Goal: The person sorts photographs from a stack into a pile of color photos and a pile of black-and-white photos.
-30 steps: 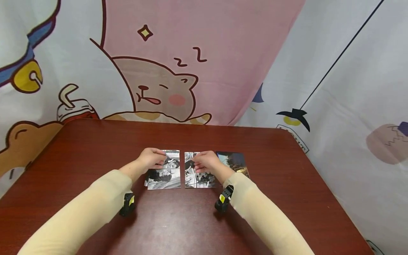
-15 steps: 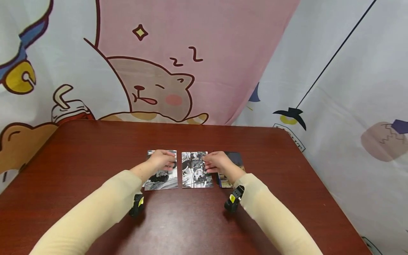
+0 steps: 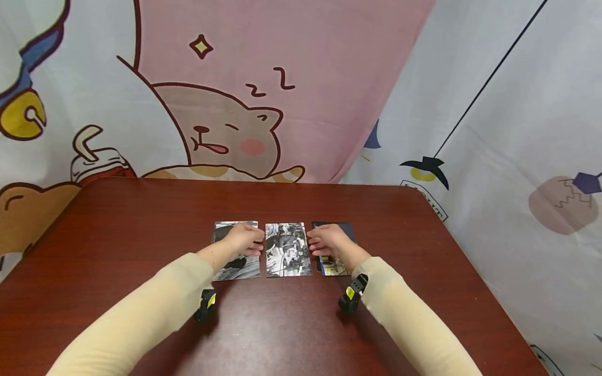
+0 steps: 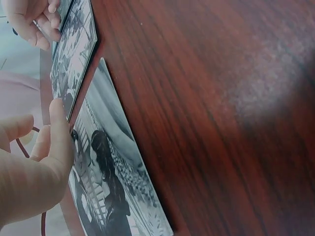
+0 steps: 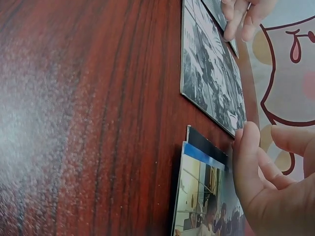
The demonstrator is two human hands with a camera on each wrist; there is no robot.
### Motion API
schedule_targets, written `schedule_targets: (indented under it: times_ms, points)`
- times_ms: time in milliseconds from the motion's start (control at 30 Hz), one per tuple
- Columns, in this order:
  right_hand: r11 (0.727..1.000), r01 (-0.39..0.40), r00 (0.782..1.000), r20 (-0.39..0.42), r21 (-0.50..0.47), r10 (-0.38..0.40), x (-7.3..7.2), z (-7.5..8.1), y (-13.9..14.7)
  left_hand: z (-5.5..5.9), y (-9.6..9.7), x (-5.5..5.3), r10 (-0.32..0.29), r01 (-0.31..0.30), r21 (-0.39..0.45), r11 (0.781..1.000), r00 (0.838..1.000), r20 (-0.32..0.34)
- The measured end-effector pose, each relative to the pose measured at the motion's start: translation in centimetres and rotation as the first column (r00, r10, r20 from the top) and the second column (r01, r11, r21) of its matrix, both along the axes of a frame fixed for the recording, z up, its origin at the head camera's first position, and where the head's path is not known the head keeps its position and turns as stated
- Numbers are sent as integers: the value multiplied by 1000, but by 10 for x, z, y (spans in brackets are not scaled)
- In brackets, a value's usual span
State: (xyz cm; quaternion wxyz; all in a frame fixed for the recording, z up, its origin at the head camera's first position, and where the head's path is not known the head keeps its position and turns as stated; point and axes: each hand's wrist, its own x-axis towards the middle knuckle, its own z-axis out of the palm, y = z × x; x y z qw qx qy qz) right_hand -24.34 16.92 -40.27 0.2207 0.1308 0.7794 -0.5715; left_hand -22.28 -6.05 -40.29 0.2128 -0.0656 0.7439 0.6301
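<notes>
Three piles of photos lie in a row on the table. The middle pile (image 3: 288, 249) shows a black-and-white print on top, its layered edges visible in the right wrist view. My left hand (image 3: 241, 241) is over the left black-and-white photo (image 4: 115, 172), with its fingertips right at the middle pile's left edge. On the other side my right hand (image 3: 331, 240) reaches across the colour photo (image 5: 202, 191), fingertips close to the middle pile's right edge. A dark-edged print sticks out from under that colour photo. Thumbs and fingers of both hands are apart, nothing pinched between them.
The reddish-brown wooden table (image 3: 263, 324) has its far edge against a curtain (image 3: 348, 78) printed with cartoon animals. Black wrist cameras (image 3: 205, 304) sit at both cuffs.
My right hand has moved right, off the middle photo's face to its right edge. The left hand has shifted right, from the left photo to the gap beside the middle pile.
</notes>
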Motion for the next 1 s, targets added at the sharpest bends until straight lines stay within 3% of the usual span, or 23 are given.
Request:
schedule_targets:
  times_ms: [567, 1000]
  points:
    - [1000, 1, 1000, 18, 26, -1, 2, 7, 1, 1, 5, 2, -39, 39, 9, 999, 999, 28]
    - [999, 42, 998, 37, 4, -43, 1, 9, 1, 0, 5, -2, 40, -40, 34, 999, 999, -9]
